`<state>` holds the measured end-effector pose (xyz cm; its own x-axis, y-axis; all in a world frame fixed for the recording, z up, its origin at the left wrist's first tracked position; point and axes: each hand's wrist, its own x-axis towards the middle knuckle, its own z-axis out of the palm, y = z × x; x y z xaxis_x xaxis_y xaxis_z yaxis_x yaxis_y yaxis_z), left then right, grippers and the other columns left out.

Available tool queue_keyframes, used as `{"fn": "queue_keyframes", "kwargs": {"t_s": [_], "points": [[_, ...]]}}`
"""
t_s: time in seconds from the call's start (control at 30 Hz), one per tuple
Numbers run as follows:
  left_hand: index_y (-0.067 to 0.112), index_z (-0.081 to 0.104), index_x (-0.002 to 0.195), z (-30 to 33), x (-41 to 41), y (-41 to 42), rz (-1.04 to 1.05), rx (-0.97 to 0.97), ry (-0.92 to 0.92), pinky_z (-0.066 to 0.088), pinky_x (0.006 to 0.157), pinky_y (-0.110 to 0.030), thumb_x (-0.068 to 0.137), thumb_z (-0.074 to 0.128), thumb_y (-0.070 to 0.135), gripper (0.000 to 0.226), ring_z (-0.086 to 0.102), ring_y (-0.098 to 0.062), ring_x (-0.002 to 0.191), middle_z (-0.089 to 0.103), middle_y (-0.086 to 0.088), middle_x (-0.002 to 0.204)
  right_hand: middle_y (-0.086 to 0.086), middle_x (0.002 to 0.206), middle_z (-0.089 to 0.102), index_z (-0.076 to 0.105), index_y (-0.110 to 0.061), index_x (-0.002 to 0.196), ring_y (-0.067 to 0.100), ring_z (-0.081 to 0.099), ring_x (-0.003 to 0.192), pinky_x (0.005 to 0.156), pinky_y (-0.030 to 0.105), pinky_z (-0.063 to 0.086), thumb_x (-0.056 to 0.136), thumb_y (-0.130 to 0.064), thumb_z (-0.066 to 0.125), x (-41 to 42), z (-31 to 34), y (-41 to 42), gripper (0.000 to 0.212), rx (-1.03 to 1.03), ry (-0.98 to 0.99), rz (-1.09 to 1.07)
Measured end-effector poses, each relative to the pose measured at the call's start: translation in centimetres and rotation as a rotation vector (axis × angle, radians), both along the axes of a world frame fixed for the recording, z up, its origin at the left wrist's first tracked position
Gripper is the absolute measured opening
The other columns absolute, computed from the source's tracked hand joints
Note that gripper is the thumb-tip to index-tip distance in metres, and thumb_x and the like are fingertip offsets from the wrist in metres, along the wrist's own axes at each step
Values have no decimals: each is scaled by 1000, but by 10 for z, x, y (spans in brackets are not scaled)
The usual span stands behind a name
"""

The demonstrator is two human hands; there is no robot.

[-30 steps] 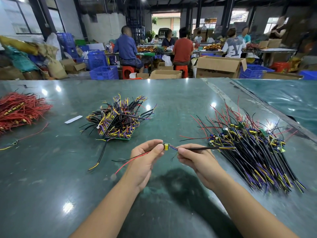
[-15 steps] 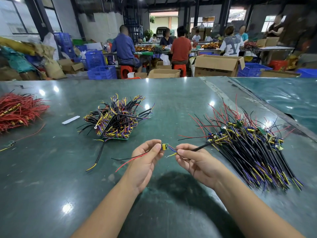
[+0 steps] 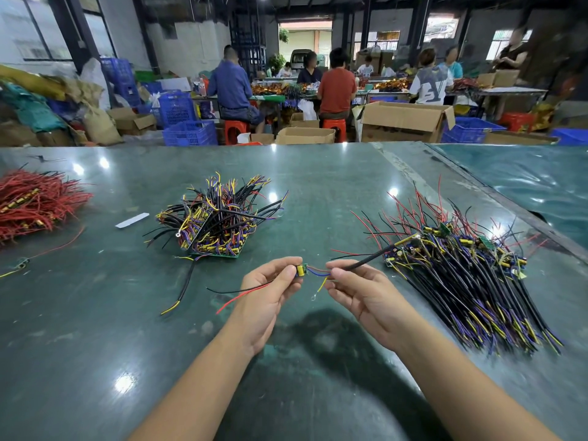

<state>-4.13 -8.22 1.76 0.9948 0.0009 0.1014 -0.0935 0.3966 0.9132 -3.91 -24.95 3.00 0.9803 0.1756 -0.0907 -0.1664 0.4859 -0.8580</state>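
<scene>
Wired board (image 3: 300, 269), print too small to read, over table (image 3: 95, 345): left hand (image 3: 270, 292) pinches it, right hand (image 3: 361, 292) pinches its black cable (image 3: 366, 261); harness heap (image 3: 219, 218) at 11, harness pile (image 3: 461, 278) at 3, red wires (image 3: 31, 202) at 10 o'clock.

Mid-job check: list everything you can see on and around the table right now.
board: one, green with yellow part, between the hands
cable: one, black, from right hand toward right pile
right pile: one heap of wired boards, black, yellow, purple, red, table right
centre pile: one heap, same colours, table middle
red wires: one heap, table left
strip: one, white, left of centre pile
loose cable: one, black, yellow tip, before centre pile
table: one, green, foreground
crates: several, blue, floor behind
boxes: several, brown, floor behind
people: several, seated at far tables
left hand: one, pinches board
right hand: one, pinches cable
</scene>
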Motion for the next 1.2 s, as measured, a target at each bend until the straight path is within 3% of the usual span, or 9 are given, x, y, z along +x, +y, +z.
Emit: {"fn": "queue_keyframes", "kwargs": {"t_s": [0.23,0.53,0.77,0.93,1.03,1.1,1.2], "points": [[18,75,87,-2,-2,-1,9,154,-75,51,72,-16,90,57,1,25,63,-5,80,72,2,84,15,72,65,61,4,81,23,70,66,62,21,58,91,0,54,3,2,-3,13,-8,79,-37],[18,77,83,0,-2,-1,2,136,-83,52,70,-18,89,56,-1,29,64,-7,75,71,1,80,15,71,66,61,5,84,26,71,68,61,21,57,89,-3,58,1,2,-3,10,-66,162,55],[24,77,84,-2,-4,-2,-30,237,-110,51,72,-18,90,57,0,31,65,-8,77,72,1,79,21,75,69,62,11,87,25,72,68,61,23,59,89,8,52,2,4,-8,11,118,307,39],[12,72,80,-1,-3,-3,-36,220,-16,51,61,-17,90,54,-4,27,64,-10,65,69,-2,70,19,75,70,62,10,86,22,71,68,69,25,59,85,17,50,4,1,-5,14,142,190,-67],[7,66,77,-2,0,-4,10,169,73,49,54,-16,91,49,-5,25,59,-10,55,64,-4,65,14,77,72,68,2,78,18,71,71,70,20,58,80,19,55,1,-1,1,22,10,60,-73],[8,63,77,-3,1,-3,16,193,45,46,55,-16,89,55,-3,18,54,-9,55,61,-1,63,10,76,73,73,-8,68,16,71,72,69,18,56,78,18,59,-2,-3,4,31,-92,17,-68],[10,63,76,-5,0,0,-7,269,-9,42,55,-15,84,65,2,12,49,-8,55,58,1,62,12,78,73,73,-8,68,19,71,73,65,19,56,76,18,61,-2,-4,4,30,-99,40,-63]]}}
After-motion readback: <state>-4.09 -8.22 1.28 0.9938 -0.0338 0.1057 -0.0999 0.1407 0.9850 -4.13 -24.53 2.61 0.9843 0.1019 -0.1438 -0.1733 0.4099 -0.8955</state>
